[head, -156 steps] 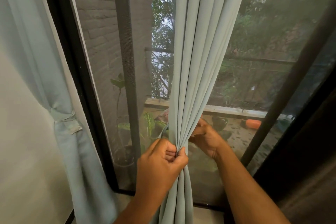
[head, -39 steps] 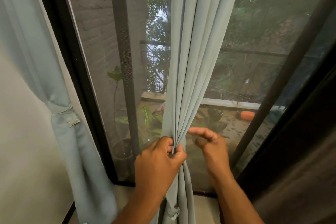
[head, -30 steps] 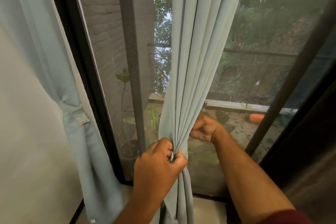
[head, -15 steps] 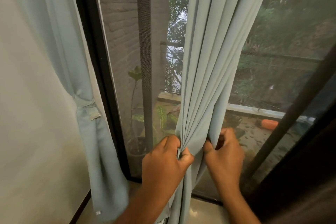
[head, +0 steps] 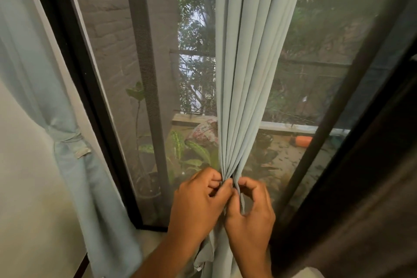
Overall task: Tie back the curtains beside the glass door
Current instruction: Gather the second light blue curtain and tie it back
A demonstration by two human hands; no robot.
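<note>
Both grips are closed on the middle curtain [head: 246, 74], gathered into narrow pleats in front of the glass door [head: 316, 74]. The left hand [head: 198, 201] pinches the bunch between thumb and curled fingers; the right hand [head: 250, 214], touching it, pinches a fold just beside. At far left, another curtain [head: 74, 165] hangs bound by a tieback [head: 65, 136].

Home: curtains [head: 248, 74], balcony door [head: 158, 74].

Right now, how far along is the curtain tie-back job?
Done: the left curtain is cinched by its tieback near the wall. In hand: left hand and right hand pinch the gathered middle curtain. Left: no tie visibly fastened around it yet.
</note>
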